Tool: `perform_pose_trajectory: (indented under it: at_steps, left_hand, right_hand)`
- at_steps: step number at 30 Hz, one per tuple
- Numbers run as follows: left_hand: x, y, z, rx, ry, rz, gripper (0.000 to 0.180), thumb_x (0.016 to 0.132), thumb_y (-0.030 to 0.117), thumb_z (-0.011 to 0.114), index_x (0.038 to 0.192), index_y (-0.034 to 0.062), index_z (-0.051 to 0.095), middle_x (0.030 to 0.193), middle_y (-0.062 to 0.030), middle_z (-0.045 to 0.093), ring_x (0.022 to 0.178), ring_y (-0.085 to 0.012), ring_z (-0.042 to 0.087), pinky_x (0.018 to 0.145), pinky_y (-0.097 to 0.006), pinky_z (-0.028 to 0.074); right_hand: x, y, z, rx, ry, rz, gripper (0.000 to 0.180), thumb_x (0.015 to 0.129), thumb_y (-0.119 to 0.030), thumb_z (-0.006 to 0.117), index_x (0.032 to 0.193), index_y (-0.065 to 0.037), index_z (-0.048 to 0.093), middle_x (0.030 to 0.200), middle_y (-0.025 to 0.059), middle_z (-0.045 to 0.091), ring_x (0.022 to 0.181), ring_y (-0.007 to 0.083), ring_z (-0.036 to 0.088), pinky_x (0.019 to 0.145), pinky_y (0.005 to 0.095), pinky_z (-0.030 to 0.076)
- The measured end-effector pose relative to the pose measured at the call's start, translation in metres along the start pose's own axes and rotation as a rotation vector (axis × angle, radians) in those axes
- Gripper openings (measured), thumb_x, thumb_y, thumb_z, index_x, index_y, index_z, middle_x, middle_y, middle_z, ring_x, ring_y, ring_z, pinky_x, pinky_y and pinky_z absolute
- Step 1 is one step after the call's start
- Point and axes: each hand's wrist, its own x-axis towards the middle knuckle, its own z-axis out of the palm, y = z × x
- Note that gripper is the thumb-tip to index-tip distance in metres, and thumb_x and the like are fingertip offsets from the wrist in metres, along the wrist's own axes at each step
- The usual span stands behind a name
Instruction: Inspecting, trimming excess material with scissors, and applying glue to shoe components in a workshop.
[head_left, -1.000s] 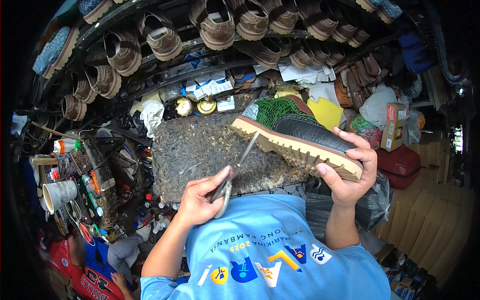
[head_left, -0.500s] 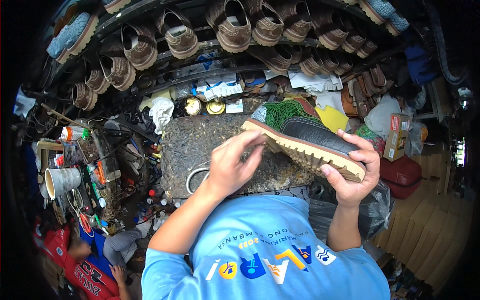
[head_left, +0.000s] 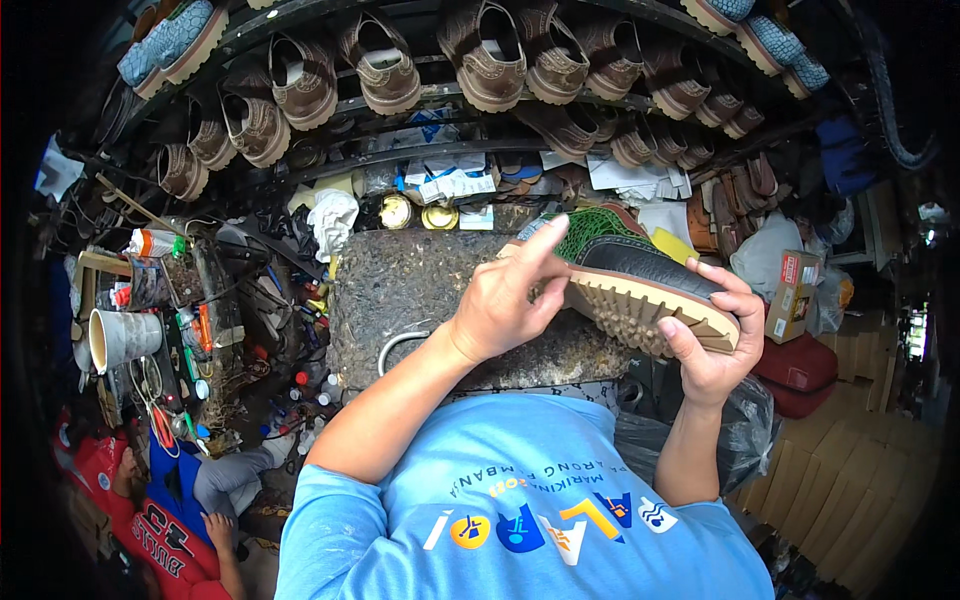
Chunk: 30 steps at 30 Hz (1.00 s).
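Observation:
A shoe point(head_left: 650, 268) is held tilted above the dark, crusted work surface point(head_left: 400, 290), its ridged tan sole point(head_left: 640, 315) turned toward me. Black leather covers the heel end; the side is green and textured, the toe blue-grey. My right hand point(head_left: 715, 335) grips the heel, thumb on the sole and fingers over the upper. At the toe, my left hand point(head_left: 515, 295) has its index finger along the front and the other fingers curled by the sole edge, covering much of the toe. A curved metal ring point(head_left: 390, 350) lies beside my left forearm.
Brown shoes point(head_left: 482, 60) line the racks above the work surface. Two open tins point(head_left: 396, 212) and a white cloth point(head_left: 332, 222) sit at its far edge. A white bucket point(head_left: 125, 338) and cluttered tools are at left, near a seated person in red point(head_left: 165, 535). A red bag point(head_left: 800, 375) lies right.
My left hand has moved right and turned, its index finger now raised across the toe. The shoe has shifted slightly right, with more of its sole facing me. My right hand keeps its hold.

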Motion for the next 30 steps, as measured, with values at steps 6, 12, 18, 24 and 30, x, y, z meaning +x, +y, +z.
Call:
perform_pose_trajectory:
  at_steps: [6, 12, 18, 24, 30]
  left_hand:
    - [0.003, 0.031, -0.017, -0.217, 0.005, -0.426, 0.069, 0.086, -0.007, 0.072, 0.149, -0.0004, 0.044, 0.1, -0.0134, 0.078, 0.098, -0.0173, 0.075, 0.086, -0.029, 0.06]
    - [0.015, 0.056, -0.027, -0.149, -0.017, -0.474, 0.076, 0.085, -0.005, 0.074, 0.152, 0.0016, 0.039, 0.096, -0.0138, 0.078, 0.093, -0.0191, 0.076, 0.084, -0.031, 0.061]
    - [0.037, 0.068, -0.034, -0.005, -0.121, -0.578, 0.078, 0.081, -0.004, 0.072, 0.151, 0.0011, 0.038, 0.084, -0.0118, 0.076, 0.079, -0.018, 0.076, 0.074, -0.032, 0.059]
    - [0.018, 0.026, -0.065, 0.133, -0.033, -0.813, 0.067, 0.08, -0.001, 0.067, 0.143, 0.0029, 0.046, 0.081, -0.0067, 0.072, 0.076, -0.0134, 0.069, 0.075, -0.029, 0.057]
    - [-0.103, 0.082, -0.108, 0.887, -0.578, -0.634, 0.044, 0.08, 0.009, 0.071, 0.123, 0.0004, 0.066, 0.125, -0.0266, 0.065, 0.112, -0.0359, 0.063, 0.098, -0.05, 0.048]
  right_hand:
    - [0.0, -0.005, 0.005, -0.031, -0.033, -0.053, 0.053, 0.067, -0.003, 0.092, 0.105, -0.005, 0.056, 0.123, 0.0241, 0.063, 0.118, 0.034, 0.065, 0.1, 0.0455, 0.054]
    - [0.001, -0.016, 0.014, -0.067, -0.065, -0.106, 0.052, 0.065, -0.004, 0.094, 0.102, -0.004, 0.057, 0.12, 0.0259, 0.064, 0.116, 0.0347, 0.066, 0.099, 0.046, 0.055]
    - [-0.004, -0.021, 0.019, -0.098, -0.079, -0.143, 0.053, 0.064, -0.005, 0.095, 0.102, -0.004, 0.058, 0.118, 0.0258, 0.065, 0.114, 0.035, 0.067, 0.099, 0.047, 0.056]
    - [0.004, -0.014, 0.014, -0.127, -0.089, -0.177, 0.051, 0.064, -0.004, 0.094, 0.101, -0.004, 0.058, 0.117, 0.0247, 0.066, 0.114, 0.0348, 0.067, 0.098, 0.0458, 0.056]
    - [0.008, -0.004, 0.012, 0.023, -0.038, -0.006, 0.054, 0.065, -0.002, 0.092, 0.105, -0.004, 0.055, 0.124, 0.0258, 0.062, 0.116, 0.0346, 0.065, 0.098, 0.0444, 0.055]
